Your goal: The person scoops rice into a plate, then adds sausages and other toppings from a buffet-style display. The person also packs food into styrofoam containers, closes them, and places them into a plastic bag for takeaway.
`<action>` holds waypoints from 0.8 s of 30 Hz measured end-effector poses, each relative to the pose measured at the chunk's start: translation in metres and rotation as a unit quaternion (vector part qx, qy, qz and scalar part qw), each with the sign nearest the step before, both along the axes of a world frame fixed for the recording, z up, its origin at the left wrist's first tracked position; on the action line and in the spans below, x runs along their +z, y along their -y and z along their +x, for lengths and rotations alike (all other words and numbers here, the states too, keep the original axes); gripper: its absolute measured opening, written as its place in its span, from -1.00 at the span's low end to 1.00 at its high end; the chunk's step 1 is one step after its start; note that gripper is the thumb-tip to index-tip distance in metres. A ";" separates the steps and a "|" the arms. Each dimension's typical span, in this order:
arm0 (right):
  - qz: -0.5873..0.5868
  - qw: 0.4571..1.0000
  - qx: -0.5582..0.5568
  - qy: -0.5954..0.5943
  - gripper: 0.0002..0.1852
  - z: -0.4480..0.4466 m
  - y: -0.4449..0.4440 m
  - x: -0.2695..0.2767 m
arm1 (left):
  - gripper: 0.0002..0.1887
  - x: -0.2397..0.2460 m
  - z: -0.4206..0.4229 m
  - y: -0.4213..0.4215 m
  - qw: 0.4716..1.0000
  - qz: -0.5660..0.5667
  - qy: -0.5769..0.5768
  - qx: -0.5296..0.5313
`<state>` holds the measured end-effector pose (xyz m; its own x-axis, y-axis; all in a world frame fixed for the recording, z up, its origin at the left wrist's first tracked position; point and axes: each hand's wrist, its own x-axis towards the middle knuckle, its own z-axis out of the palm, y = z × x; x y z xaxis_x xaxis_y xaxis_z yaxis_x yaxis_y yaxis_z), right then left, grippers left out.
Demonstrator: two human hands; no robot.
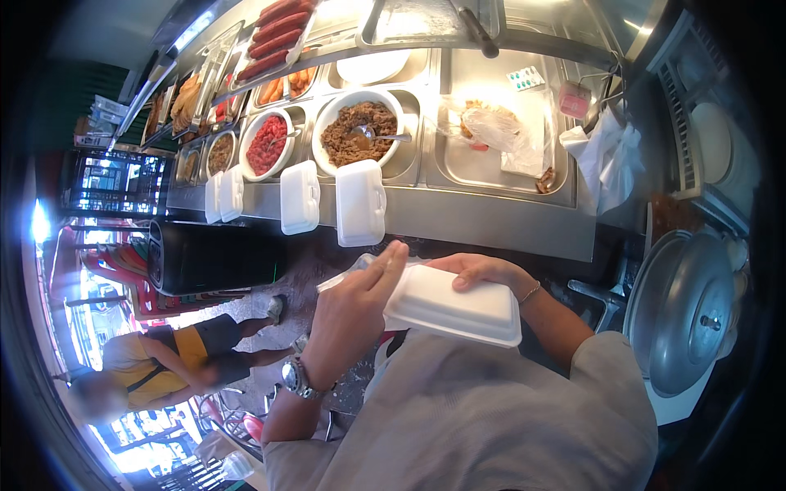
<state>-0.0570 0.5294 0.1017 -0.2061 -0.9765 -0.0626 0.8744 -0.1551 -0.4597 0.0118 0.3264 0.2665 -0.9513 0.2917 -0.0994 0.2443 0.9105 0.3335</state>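
My right hand [485, 270] grips a white foam clamshell box [457, 304], thumb on top and fingers behind its far side. The box is tilted in front of my chest. My left hand [362, 294], with a metal watch at the wrist, is raised at the box's left end with its fingers straight and together. A thin pale sheet or clear plastic [362, 262] shows behind that hand; whether the fingers hold it is hidden. Beyond the hands, a foam box [360, 205] and another foam box [300, 199] stand against the steel counter's front edge [491, 212].
Bowls of brown shredded food [353, 126] and red food [268, 144] sit in the counter. Red sausages [276, 37] lie on the upper shelf. A large lidded pot [688, 313] stands at right. A bin-like black object [215, 258] and a person [178, 362] are at left.
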 end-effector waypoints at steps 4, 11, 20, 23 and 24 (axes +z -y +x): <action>0.002 0.999 0.035 -0.009 -0.26 -0.005 0.011 -0.009 | -0.44 0.009 -0.002 -0.006 0.992 -0.081 -0.038 -0.094; 0.089 0.965 -0.243 0.029 -0.56 -0.020 0.056 0.003 | -0.49 -0.001 0.015 -0.027 0.970 -0.082 -0.149 -0.175; 0.123 0.767 -0.628 0.046 -0.59 -0.058 0.024 0.027 | -0.18 -0.059 -0.002 -0.051 0.993 0.106 -0.042 0.026; 0.362 0.693 -0.623 -0.022 -0.49 -0.058 0.011 0.039 | -0.17 -0.060 0.005 -0.086 0.925 0.350 0.128 -0.074; 0.449 0.672 -0.585 -0.071 -0.45 -0.057 0.004 0.041 | -0.27 -0.052 0.009 -0.089 0.922 0.330 0.132 -0.151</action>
